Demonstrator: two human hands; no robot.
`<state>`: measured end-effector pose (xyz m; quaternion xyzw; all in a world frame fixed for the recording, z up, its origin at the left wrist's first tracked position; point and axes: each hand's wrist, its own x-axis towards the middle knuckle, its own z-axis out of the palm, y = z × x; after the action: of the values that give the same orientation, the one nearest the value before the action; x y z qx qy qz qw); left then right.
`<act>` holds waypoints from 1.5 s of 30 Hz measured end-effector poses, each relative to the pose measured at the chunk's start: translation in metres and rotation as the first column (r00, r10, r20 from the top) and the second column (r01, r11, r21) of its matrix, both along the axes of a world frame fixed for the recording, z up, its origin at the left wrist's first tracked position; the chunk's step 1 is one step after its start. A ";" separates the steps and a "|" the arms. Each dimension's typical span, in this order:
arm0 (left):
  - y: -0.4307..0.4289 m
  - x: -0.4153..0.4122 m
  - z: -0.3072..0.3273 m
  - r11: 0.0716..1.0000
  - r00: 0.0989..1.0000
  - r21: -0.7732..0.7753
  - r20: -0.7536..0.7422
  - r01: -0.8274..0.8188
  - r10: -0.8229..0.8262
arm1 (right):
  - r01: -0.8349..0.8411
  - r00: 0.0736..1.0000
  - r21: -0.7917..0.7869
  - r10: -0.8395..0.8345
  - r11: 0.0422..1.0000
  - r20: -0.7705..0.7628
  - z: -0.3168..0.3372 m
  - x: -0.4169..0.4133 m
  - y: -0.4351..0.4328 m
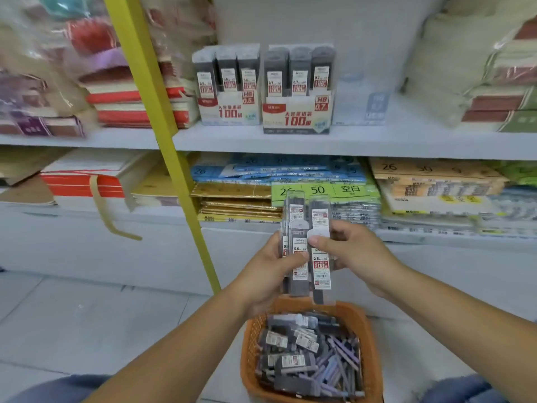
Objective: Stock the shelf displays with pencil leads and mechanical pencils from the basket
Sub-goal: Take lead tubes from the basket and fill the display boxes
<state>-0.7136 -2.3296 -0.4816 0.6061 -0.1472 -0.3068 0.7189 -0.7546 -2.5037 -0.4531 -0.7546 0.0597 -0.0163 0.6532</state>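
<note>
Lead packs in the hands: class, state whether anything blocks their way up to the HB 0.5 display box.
Nothing visible does. The lead packs are held in open air below the HB 0.5 display box; the yellow post stands left of that path.

1. The upper shelf (363, 142) in front of me carries two display boxes side by side near its front edge, one marked HB 0.5 (229, 110) and one marked HB 0.7 (296, 119).
2. A paler box (363, 107) stands just to their right.
3. Clear-wrapped stacks at left (130, 104) and at right (494, 94) flank the boxes.
4. The lower shelf (406, 238) bears flat piles: blue packs (276, 171), gold packs (232, 196), green packs (319, 190) and orange packs (436, 177).
5. On the pale tiled floor (72, 315), an orange basket (248, 356) sits before me.
</note>
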 end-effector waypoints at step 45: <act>0.023 0.080 0.097 0.891 0.885 -0.245 0.182 -0.382 0.429 | 0.205 0.884 0.056 -0.210 0.977 0.418 0.106 0.054 0.002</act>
<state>-0.6334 -2.3063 -0.3842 0.5787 -0.1296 -0.0596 0.8030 -0.7006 -2.5022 -0.3474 -0.7191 -0.0025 -0.2484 0.6490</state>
